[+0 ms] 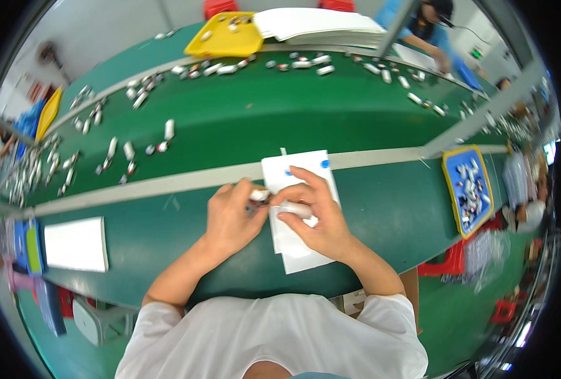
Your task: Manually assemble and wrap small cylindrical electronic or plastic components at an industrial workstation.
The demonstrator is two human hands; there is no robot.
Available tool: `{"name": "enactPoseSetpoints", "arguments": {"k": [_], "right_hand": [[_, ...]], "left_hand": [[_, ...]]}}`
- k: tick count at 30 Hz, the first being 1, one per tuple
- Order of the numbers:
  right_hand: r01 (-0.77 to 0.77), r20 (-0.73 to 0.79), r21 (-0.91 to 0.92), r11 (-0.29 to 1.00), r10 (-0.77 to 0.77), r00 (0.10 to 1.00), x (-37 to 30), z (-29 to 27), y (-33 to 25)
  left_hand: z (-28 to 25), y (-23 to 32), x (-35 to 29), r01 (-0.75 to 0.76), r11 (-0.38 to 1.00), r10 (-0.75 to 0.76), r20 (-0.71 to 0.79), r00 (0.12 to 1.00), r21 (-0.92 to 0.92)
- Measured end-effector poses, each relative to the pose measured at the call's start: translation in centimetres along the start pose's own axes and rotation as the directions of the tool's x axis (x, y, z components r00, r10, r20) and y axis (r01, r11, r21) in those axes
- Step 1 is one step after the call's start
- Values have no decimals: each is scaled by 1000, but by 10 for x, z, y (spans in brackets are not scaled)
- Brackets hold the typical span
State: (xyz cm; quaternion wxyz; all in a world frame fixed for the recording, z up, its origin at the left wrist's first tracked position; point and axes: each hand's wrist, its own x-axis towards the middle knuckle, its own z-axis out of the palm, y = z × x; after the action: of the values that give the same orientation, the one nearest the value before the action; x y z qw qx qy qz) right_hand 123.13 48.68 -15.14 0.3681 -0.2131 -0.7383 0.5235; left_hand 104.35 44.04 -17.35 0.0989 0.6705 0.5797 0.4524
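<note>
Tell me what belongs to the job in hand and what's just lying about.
Apparently in use: left hand, holding a small part; right hand, holding a white cylinder; white sheets beneath them.

Apparently lying about: far yellow tray; white stack at left; nearest red stool.

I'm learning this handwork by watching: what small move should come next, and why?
Probably tilt the right hand slightly to expose the near end of its white cylinder. The left hand pinches a small piece close beside it, above the white sheets, and the fingers and blur hide whether the two touch.
</note>
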Motion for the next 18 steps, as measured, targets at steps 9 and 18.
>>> {"name": "enactPoseSetpoints", "arguments": {"k": [9, 18], "right_hand": [[-3, 9, 17, 1000, 3, 1000, -6, 4, 13], [-358, 13, 591, 722, 436, 900, -2, -15, 16]], "left_hand": [[-14, 7, -5, 429, 835, -291, 385, 876, -344], [-3, 3, -13, 645, 266, -186, 618, 764, -717]]}}
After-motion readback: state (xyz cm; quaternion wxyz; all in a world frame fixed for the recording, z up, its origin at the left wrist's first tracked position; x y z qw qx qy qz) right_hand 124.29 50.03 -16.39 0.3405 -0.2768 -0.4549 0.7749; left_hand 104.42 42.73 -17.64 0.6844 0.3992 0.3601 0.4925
